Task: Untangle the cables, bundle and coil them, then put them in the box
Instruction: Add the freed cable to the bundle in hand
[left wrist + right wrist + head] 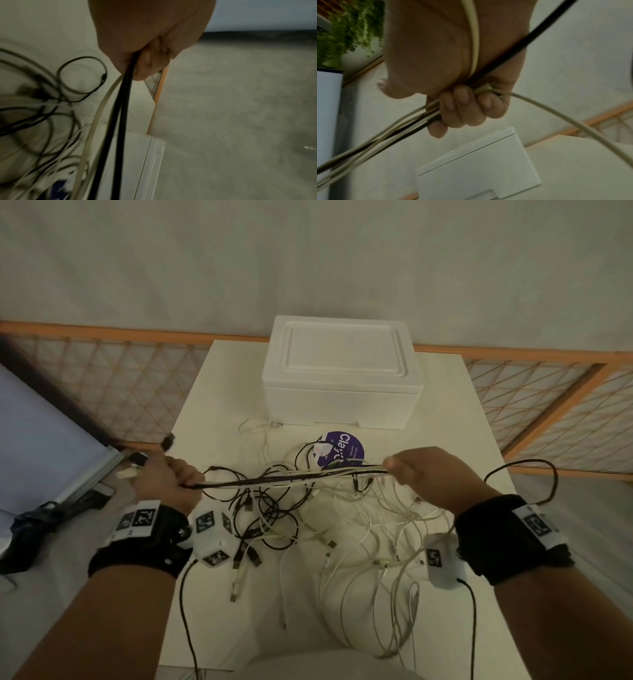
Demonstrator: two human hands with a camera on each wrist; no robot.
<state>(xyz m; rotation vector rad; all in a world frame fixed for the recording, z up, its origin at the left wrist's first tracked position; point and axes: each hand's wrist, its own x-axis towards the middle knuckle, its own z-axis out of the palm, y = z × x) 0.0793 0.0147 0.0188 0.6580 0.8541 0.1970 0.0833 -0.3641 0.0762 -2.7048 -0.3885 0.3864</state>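
A bundle of black and white cables stretches taut between my two hands above the table. My left hand grips one end of it, with black plugs sticking out past the fist; the left wrist view shows the cables leaving the curled fingers. My right hand grips the other end, its fingers curled round the cables. A tangle of loose cables lies below on the white table. The white foam box stands at the back with its lid on.
A purple round sticker lies on the table in front of the box. A wooden lattice rail runs behind the table. A black cable loop hangs off to the right of my right hand.
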